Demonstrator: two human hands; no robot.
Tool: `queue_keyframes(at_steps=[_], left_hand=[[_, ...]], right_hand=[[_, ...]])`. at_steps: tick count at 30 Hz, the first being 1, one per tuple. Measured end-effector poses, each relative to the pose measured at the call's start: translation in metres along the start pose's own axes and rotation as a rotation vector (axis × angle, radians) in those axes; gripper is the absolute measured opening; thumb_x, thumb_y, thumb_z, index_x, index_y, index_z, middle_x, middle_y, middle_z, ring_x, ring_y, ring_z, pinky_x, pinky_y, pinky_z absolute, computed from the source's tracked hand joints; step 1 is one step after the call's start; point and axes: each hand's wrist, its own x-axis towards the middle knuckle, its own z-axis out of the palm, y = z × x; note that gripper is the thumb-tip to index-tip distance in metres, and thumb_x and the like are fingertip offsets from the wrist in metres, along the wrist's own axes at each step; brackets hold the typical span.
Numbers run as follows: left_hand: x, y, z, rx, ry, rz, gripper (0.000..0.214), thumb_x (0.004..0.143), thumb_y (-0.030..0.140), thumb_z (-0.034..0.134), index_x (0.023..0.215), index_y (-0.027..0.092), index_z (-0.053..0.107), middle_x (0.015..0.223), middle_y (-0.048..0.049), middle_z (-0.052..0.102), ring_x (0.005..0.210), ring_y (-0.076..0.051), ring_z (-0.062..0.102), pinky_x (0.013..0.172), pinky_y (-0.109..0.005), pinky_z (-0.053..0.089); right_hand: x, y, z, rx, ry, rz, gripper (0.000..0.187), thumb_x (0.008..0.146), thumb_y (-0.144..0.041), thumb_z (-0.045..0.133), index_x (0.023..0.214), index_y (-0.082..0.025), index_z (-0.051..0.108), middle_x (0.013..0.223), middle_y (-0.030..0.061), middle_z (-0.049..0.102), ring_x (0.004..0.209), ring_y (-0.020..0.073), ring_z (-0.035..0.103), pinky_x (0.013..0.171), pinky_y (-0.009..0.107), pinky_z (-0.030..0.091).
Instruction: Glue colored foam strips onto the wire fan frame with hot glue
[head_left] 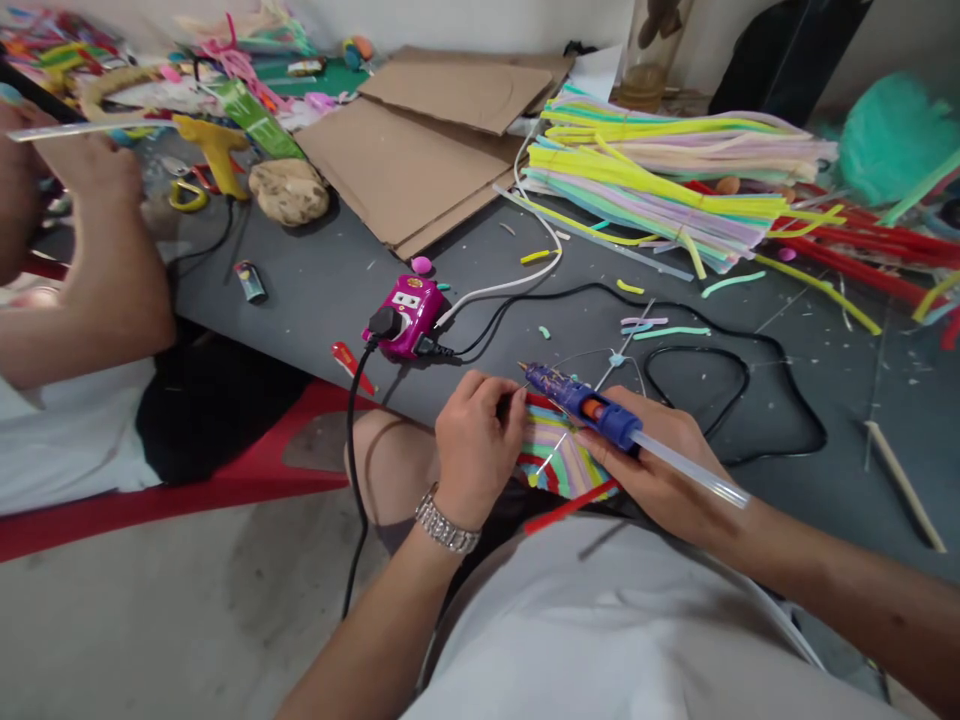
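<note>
Glue gun [581, 405] fills the right hand [660, 470], tip at 10 o'clock, while the left hand [476, 450] pinches the striped panel [559, 462], and a large strip stack [660, 170] remains at 1 o'clock.

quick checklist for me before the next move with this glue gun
1. Clear glue stick loaded in the blue hot glue gun: ok, it sits in the gun's rear.
2. Right hand on the gun: ok, firmly wrapped around it.
3. Nozzle well away from the left hand: not ok, the tip is right beside that hand.
4. Striped craft piece steadied: ok, the left hand is against it.
5. Gun hot: cannot tell, nothing visible shows this.
6. Gun powered from the magenta power strip: cannot tell, black plugs sit in the strip, but no cord can be traced to the gun.
</note>
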Motion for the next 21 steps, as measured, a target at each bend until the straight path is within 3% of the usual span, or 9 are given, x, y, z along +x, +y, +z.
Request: queue_keyframes(at_steps=[5,9,14,17,19,21], left_hand=[[-0.004,0.000,0.000,-0.078,0.065,0.016,0.019,0.100,0.027,0.054,0.087,0.019,0.066,0.086,-0.0035,0.066,0.082,-0.017,0.063,0.077,-0.028,0.049],[-0.005,0.001,-0.005,-0.098,0.024,-0.030,0.020,0.099,0.030,0.054,0.090,0.020,0.068,0.084,-0.0028,0.071,0.079,-0.017,0.065,0.077,-0.029,0.050],[0.005,0.003,-0.016,-0.276,-0.109,-0.192,0.019,0.091,0.033,0.063,0.083,0.019,0.071,0.072,-0.0005,0.072,0.065,-0.015,0.063,0.064,-0.026,0.049],[0.013,0.002,-0.024,-0.543,-0.228,-0.344,0.020,0.081,0.032,0.072,0.092,0.016,0.073,0.086,-0.0043,0.077,0.075,-0.017,0.070,0.068,-0.026,0.055],[0.017,0.001,-0.029,-0.696,-0.333,-0.455,0.036,0.072,0.029,0.078,0.104,0.014,0.072,0.097,-0.0078,0.079,0.082,-0.019,0.072,0.072,-0.029,0.058],[0.020,-0.001,-0.035,-0.755,-0.425,-0.538,0.043,0.068,0.028,0.081,0.107,0.012,0.072,0.095,-0.0086,0.079,0.078,-0.018,0.071,0.069,-0.028,0.058]], right_hand=[[0.002,0.003,0.003,-0.014,-0.002,-0.016,0.012,0.095,-0.035,0.060,0.091,-0.024,0.055,0.084,0.0006,0.064,0.070,0.0161,0.058,0.064,0.027,0.040],[0.000,0.004,0.005,-0.030,0.010,-0.030,0.012,0.094,-0.033,0.060,0.089,-0.024,0.054,0.082,-0.0006,0.063,0.068,0.0149,0.056,0.063,0.026,0.038],[-0.002,0.005,0.006,0.009,0.028,-0.030,0.015,0.096,-0.036,0.061,0.089,-0.024,0.056,0.080,-0.0012,0.064,0.068,0.0148,0.058,0.064,0.026,0.039],[-0.002,0.006,0.006,0.041,0.025,-0.017,0.015,0.096,-0.039,0.061,0.093,-0.024,0.060,0.079,-0.0012,0.065,0.071,0.0160,0.060,0.065,0.026,0.040],[-0.002,0.007,0.006,0.065,0.028,-0.007,0.016,0.096,-0.040,0.061,0.095,-0.024,0.062,0.079,-0.0006,0.066,0.072,0.0169,0.062,0.065,0.026,0.042],[-0.003,0.008,0.007,0.091,0.044,-0.003,0.018,0.096,-0.042,0.061,0.096,-0.024,0.063,0.082,0.0005,0.068,0.073,0.0177,0.063,0.066,0.027,0.043]])
